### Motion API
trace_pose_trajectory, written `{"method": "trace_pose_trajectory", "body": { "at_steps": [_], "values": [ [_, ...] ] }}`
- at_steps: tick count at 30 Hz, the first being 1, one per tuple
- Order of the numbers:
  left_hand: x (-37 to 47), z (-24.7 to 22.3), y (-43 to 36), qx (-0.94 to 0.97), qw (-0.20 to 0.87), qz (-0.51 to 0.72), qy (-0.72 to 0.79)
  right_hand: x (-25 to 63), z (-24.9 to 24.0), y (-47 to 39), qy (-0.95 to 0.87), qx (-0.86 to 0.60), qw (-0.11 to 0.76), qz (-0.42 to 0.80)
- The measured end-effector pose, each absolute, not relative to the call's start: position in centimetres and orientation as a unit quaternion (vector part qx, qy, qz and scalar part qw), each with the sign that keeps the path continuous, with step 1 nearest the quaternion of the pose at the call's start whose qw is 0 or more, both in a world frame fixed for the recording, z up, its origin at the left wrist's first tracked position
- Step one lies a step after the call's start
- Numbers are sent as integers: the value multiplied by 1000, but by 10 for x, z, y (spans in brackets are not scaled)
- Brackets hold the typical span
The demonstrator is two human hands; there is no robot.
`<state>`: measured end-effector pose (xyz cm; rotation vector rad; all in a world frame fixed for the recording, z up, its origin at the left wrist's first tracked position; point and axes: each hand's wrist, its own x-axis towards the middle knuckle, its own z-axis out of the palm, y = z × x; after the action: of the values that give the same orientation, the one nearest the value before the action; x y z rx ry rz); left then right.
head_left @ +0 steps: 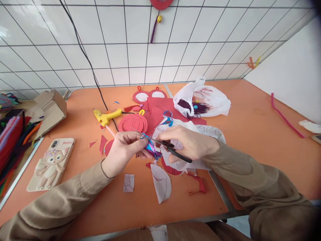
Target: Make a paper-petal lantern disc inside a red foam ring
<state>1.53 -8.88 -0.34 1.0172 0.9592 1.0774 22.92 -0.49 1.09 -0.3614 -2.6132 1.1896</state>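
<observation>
Between the fingers of my left hand is a shiny blue and purple ribbon. My right hand grips a pair of black-handled scissors, whose blades lie across the ribbon close to my left fingertips. Beneath and behind both hands are red paper sheets and a white cloth-like sheet with drawn lines. A stack of red paper discs sits just beyond my left hand. Whether the blades are fully closed on the ribbon cannot be made out.
A yellow glue gun with a black cable lies back left. A phone in a cartoon case rests at left, near a cardboard box. At the back right is a white plastic bag with dark tassels. Paper scraps lie in front.
</observation>
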Motion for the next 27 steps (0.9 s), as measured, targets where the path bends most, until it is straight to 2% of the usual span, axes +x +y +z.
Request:
{"method": "trace_pose_trajectory", "body": {
  "at_steps": [27],
  "values": [
    [16, -4, -88, 421, 640, 454, 454, 226, 11, -3, -870, -109, 112, 467]
  ]
}}
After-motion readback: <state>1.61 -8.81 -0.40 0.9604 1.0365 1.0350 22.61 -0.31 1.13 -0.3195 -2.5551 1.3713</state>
